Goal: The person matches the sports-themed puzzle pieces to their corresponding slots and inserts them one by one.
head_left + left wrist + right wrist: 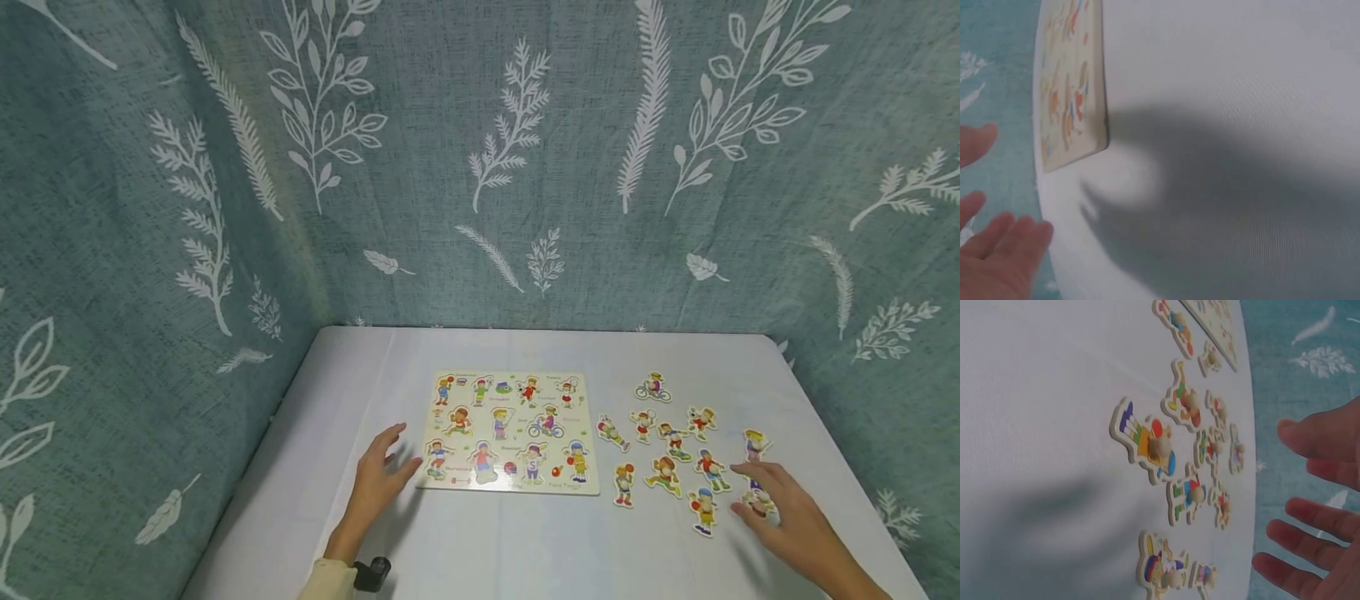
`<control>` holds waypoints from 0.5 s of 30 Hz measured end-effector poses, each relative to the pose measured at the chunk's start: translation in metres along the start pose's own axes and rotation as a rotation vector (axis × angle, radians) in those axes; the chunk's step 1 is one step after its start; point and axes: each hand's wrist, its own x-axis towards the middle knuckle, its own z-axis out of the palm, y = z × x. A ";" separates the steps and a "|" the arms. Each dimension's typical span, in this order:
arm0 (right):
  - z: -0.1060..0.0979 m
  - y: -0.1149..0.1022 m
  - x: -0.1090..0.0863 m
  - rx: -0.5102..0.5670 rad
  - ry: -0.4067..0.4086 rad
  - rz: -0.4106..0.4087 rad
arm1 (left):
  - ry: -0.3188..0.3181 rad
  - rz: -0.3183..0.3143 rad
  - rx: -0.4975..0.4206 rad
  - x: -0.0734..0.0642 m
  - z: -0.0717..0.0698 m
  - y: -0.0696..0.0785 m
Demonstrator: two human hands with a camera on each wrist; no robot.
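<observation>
My left hand (375, 479) hovers beside the left edge of a flat picture puzzle board (477, 427), fingers apart and holding nothing. The board shows printed figures doing sports. In the left wrist view the board's corner (1094, 140) lies beyond the spread fingers (1032, 240). My right hand (791, 517) is held over the rightmost loose puzzle pieces, thumb and fingers apart with nothing between them. It partly hides a piece with a baseball player (1163, 569). Near it lies a blue-capped figure piece (703, 510). The right wrist view shows small round knobs on the pieces.
Several loose pieces lie scattered right of the board, among them a cyclist piece (653, 387) at the back and a ball player piece (624, 485) near the board. A white table (525, 550) bears everything; a leaf-patterned green cloth (450, 167) hangs behind it.
</observation>
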 end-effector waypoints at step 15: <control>0.020 0.001 0.000 -0.003 0.030 -0.070 | -0.111 -0.026 -0.022 0.016 0.019 -0.015</control>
